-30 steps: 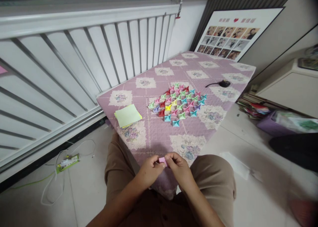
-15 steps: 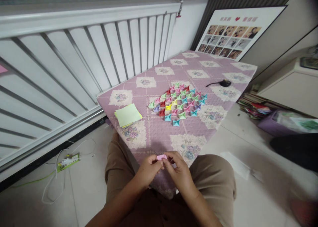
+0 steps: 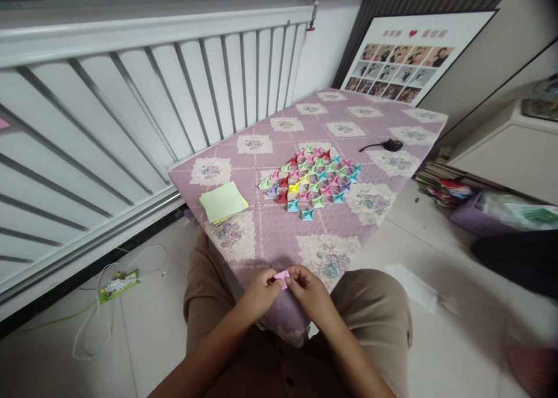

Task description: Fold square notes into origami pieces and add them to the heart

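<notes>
A small folded piece of pink paper point(image 3: 282, 278) is pinched between my two hands over the near corner of the table. My left hand point(image 3: 260, 293) grips its left side with thumb and fingers, and my right hand point(image 3: 308, 290) grips its right side. Farther up the cloth stand several folded paper shapes point(image 3: 306, 187) in rows, coloured green, pink, red, yellow, blue and purple. A lone blue paper shape point(image 3: 307, 214) sits at the near end of them. Left of these lies a stack of square paper sheets point(image 3: 224, 202), pale green on top with yellow edges showing beneath.
A purple flowered tablecloth point(image 3: 279, 235) covers the table. A small black object with a cord point(image 3: 393, 145) lies toward its right edge. The white radiator point(image 3: 196, 90) runs along the left. A photo board point(image 3: 399, 61) leans at the back, and a power strip point(image 3: 118, 286) is on the floor.
My fingers have shifted on the pink paper, and more of its face with diagonal folds now shows between them. The paper shapes and the stack stay in place on the table.
</notes>
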The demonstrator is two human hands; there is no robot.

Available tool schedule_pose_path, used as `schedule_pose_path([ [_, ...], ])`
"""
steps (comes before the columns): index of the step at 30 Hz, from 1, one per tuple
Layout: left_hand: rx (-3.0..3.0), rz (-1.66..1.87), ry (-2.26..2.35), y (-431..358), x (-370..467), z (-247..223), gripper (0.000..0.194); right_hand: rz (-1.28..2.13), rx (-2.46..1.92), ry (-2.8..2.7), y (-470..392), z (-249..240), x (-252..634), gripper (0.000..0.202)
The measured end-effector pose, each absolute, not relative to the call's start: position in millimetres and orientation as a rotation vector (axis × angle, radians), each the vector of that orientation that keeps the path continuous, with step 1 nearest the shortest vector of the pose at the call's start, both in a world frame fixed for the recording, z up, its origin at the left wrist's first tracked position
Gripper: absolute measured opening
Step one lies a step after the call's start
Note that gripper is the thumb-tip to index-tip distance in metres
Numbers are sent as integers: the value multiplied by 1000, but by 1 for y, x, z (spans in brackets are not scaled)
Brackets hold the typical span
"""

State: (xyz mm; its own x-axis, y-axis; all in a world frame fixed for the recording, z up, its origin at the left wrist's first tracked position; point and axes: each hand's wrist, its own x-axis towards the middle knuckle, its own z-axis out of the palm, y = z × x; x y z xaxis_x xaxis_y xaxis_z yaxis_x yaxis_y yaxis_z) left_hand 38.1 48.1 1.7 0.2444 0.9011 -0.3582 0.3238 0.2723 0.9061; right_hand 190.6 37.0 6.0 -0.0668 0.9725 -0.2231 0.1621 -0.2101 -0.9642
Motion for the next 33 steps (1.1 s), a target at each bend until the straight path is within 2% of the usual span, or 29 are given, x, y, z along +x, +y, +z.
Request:
schedule_pose_path([
  [3, 1447, 596, 1328, 58, 35, -1, 18, 1388, -1485, -1334, 41, 2, 194, 20],
  [7, 1808, 349, 1367, 71, 32, -1, 18, 1314, -1532, -1484, 45, -1, 195, 14],
  [15, 2006, 152, 1388, 79, 35, 3, 17, 816, -1587, -1911, 48, -2, 197, 10],
  [33, 2158, 38, 1265, 90, 29, 6, 16, 942, -1502, -2053, 61, -12, 209, 15],
])
